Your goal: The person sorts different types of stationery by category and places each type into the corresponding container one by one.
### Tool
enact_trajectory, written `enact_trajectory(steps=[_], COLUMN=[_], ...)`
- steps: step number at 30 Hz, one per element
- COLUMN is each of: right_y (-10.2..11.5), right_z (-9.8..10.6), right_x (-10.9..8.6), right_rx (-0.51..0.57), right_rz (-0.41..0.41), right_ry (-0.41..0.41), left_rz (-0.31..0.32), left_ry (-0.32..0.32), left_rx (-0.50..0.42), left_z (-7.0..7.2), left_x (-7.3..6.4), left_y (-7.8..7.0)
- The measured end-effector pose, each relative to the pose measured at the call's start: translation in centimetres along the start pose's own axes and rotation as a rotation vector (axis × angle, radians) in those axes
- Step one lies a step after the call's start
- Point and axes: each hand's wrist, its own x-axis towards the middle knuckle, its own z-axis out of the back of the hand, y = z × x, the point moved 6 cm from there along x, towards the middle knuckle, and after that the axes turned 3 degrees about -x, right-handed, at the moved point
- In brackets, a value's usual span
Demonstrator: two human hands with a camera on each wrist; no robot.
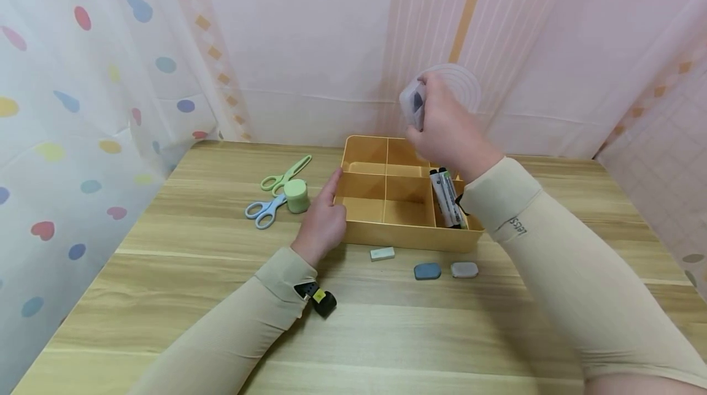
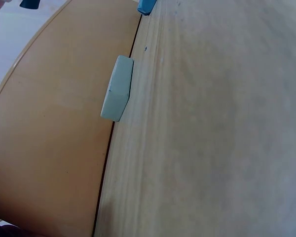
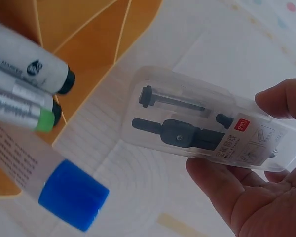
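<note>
Organizer (image 1: 409,239), below the right grip | left hand (image 1: 323,220), index finger extended, touching organizer's left wall | right hand (image 1: 450,128) grasping clear compass case (image 3: 175,128) above organizer | markers (image 1: 446,199) beneath grip | white block (image 1: 382,254) beside left hand

Over on the left of the bench (image 1: 353,352), green scissors (image 1: 287,175) lie with their tip pointing away, and just nearer, blue scissors (image 1: 274,203) show both finger loops, their other end tucked in behind an upright light-green cylinder (image 1: 297,197). Toward the middle, there's a pale rectangular eraser (image 1: 382,254); right of it, a blue rounded eraser (image 1: 428,271), and near that, a grey rounded eraser (image 1: 464,269)! Behind hangs a pink backdrop (image 1: 309,27) with arches round an orange bar, while a white curtain (image 1: 110,113) at left flashes coloured spots.
</note>
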Motion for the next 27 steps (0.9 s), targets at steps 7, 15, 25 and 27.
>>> enact_trajectory(steps=[7, 15, 25, 27], right_y=[-0.2, -0.7, -1.4, -1.5], right_z=[-1.5, -3.2, -5.0, -5.3], right_x=[1.2, 1.8, 2.2, 2.3], right_rx=[0.0, 0.047, 0.065, 0.055], right_rz=[-0.053, -0.178, -0.233, -0.23], right_ry=[0.024, 0.113, 0.175, 0.182], left_rz=[0.005, -0.005, -0.006, -0.002], left_ry=[-0.004, 0.001, 0.003, 0.003], left_rx=[-0.008, -0.01, 0.002, 0.008], left_z=[-0.2, -0.3, -0.5, -0.5], left_x=[0.0, 0.1, -0.1, -0.1], left_y=[-0.1, -0.2, -0.4, -0.4])
